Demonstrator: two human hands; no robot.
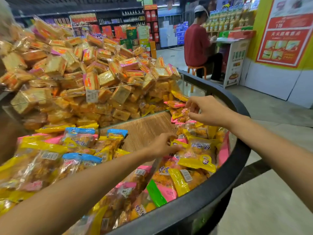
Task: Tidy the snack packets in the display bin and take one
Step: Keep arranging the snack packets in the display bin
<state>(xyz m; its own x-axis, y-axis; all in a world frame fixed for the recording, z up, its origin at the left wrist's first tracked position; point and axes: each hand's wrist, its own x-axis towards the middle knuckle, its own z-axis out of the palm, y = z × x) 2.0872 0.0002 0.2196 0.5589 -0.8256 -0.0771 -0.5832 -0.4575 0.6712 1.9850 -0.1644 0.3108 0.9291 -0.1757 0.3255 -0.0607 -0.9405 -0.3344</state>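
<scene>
Over the round black-rimmed display bin [220, 182], the right hand [205, 111] pinches a small pink-and-yellow snack packet [182, 112] at the far heap while the left hand [162, 145] curls its fingers round a yellow-edged clear packet [179, 144] beside the bare wood-grain floor [144, 131].

seated person [199, 44], orange stool [197, 69], red poster [284, 39]

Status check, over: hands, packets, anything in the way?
Left hand pinching yellow packet. Right hand pinching small packet at the clear divider. Nothing blocking.
</scene>
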